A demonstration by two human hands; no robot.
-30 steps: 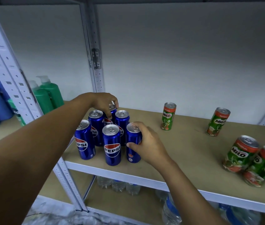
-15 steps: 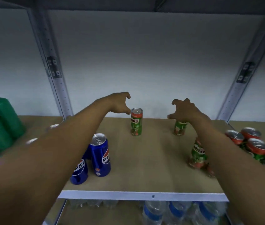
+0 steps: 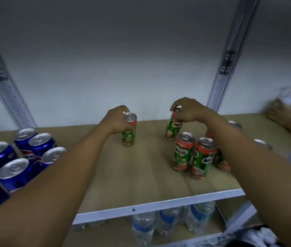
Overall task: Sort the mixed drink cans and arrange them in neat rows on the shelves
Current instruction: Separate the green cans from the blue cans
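Observation:
My left hand (image 3: 116,120) grips the top of a green Milo can (image 3: 129,134) standing mid-shelf. A second Milo can (image 3: 173,130), tilted, is held at its top by my right hand (image 3: 188,111). In front of that can stand two upright Milo cans (image 3: 184,152), with more partly hidden behind my right forearm. Several blue Pepsi cans (image 3: 25,150) stand grouped at the left end of the wooden shelf (image 3: 141,175).
Another person's hand (image 3: 282,114) rests on the shelf at the far right beside blurred white items. Grey slotted uprights (image 3: 225,68) rise at left and right. Water bottles (image 3: 169,223) lie on the shelf below. A white front rail edges the shelf.
Both hands have come down from above onto the two far Milo cans and taken hold of their tops. The view has shifted right and closer.

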